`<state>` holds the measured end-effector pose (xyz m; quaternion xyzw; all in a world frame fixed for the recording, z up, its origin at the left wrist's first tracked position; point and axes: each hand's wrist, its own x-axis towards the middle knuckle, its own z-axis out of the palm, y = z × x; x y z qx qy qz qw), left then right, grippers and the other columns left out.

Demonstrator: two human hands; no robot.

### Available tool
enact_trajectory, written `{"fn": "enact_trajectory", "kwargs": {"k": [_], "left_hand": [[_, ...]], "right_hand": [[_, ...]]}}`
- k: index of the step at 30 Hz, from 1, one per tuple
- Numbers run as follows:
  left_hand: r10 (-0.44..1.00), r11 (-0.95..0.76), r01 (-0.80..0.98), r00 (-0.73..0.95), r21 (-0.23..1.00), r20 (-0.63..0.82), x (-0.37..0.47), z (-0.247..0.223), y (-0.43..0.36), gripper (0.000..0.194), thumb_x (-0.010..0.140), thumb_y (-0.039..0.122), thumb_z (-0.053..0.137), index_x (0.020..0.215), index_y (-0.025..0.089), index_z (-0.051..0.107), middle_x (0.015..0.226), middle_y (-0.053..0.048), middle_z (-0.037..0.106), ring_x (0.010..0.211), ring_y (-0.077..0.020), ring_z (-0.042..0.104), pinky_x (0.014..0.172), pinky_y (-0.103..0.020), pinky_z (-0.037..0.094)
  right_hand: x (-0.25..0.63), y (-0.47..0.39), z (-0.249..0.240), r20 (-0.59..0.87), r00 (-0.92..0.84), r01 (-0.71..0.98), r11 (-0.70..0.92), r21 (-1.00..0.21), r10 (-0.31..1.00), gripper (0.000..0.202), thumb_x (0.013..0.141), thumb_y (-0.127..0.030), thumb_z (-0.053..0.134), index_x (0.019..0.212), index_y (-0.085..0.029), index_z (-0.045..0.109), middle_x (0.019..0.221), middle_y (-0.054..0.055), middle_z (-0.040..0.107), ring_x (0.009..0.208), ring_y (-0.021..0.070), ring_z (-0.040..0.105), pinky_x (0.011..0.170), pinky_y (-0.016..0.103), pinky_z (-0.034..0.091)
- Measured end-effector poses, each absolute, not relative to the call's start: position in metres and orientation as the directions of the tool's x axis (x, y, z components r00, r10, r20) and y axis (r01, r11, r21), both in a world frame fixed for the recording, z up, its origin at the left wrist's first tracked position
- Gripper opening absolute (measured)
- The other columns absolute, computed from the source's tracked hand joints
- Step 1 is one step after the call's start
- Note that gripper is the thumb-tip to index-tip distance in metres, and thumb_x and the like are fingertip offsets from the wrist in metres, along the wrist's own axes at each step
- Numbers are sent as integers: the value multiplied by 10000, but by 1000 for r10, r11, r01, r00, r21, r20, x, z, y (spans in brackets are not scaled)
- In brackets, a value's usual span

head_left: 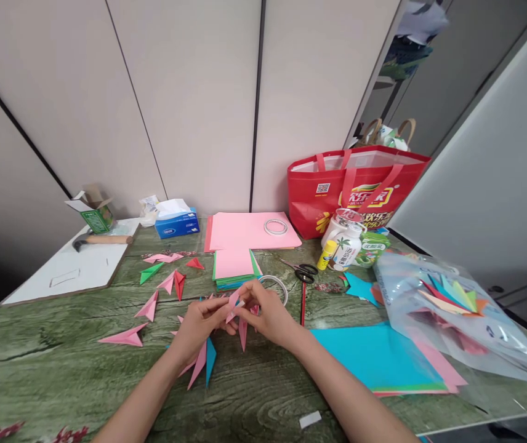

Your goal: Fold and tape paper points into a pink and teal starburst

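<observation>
Near the middle of the table, my left hand [203, 323] and my right hand [266, 311] meet, with fingertips pinched on a small folded pink paper piece [233, 306]. Below and between them hangs a pointed pink paper fold [243, 334], partly hidden by the fingers. Pink and blue pointed folds [210, 360] show under my left hand. Several loose pink, red and green folded pieces [149, 306] lie to the left. Beyond my hands is a stack of small paper squares [234, 263], pink on top. A roll of white tape [278, 284] sits partly behind my right hand.
Black scissors [306, 272], a red pen [303, 303], a glue stick [326, 255] and a white jar [344, 246] stand or lie right of centre. Blue sheets [378, 355], a plastic bag [462, 314] and a red bag [312, 206] are farther right. A hammer [106, 239] rests on a whiteboard [74, 271].
</observation>
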<state>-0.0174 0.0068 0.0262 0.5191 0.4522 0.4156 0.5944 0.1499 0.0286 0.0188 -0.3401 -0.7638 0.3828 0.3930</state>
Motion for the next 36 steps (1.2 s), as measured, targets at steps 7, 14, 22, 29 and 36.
{"fn": "enact_trajectory", "kwargs": {"k": [7, 14, 22, 29, 36], "left_hand": [[960, 160, -103, 250, 982, -130, -18, 23, 8, 269, 720, 310, 603, 923, 141, 656, 690, -30, 664, 602, -148, 618, 622, -288, 511], [960, 184, -171, 242, 968, -140, -15, 21, 5, 207, 707, 300, 614, 819, 132, 657, 743, -22, 645, 664, -156, 607, 677, -337, 527], [963, 142, -162, 251, 976, -99, -14, 22, 5, 190, 642, 241, 674, 808, 156, 634, 798, -9, 635, 752, -171, 605, 714, -332, 516], [958, 177, -132, 250, 975, -140, -12, 24, 3, 206, 656, 274, 660, 803, 145, 595, 708, -15, 643, 653, -177, 632, 668, -345, 523], [991, -57, 102, 126, 993, 44, -13, 22, 1, 160, 684, 291, 619, 768, 157, 595, 720, -14, 636, 670, -164, 614, 639, -301, 522]], "right_hand": [[148, 31, 18, 328, -462, 156, 440, -885, 824, 240, 756, -213, 569, 953, -197, 433, 780, -2, 563, 681, 112, 549, 629, 233, 451], [146, 29, 19, 328, -467, 172, 448, -877, 821, 275, 706, -175, 586, 929, -199, 427, 783, -6, 557, 663, 109, 546, 603, 226, 452], [142, 29, 14, 296, -398, 132, 373, -919, 869, 321, 666, -151, 584, 880, -209, 352, 750, -23, 533, 622, 108, 546, 564, 228, 454], [145, 35, 13, 188, -405, 55, 229, -972, 895, 255, 651, -213, 630, 805, -189, 428, 699, -27, 534, 599, 102, 537, 544, 218, 438], [145, 37, 11, 39, -482, -106, -14, -994, 875, 235, 677, -353, 620, 750, -134, 577, 669, 4, 586, 564, 102, 553, 564, 238, 465]]}}
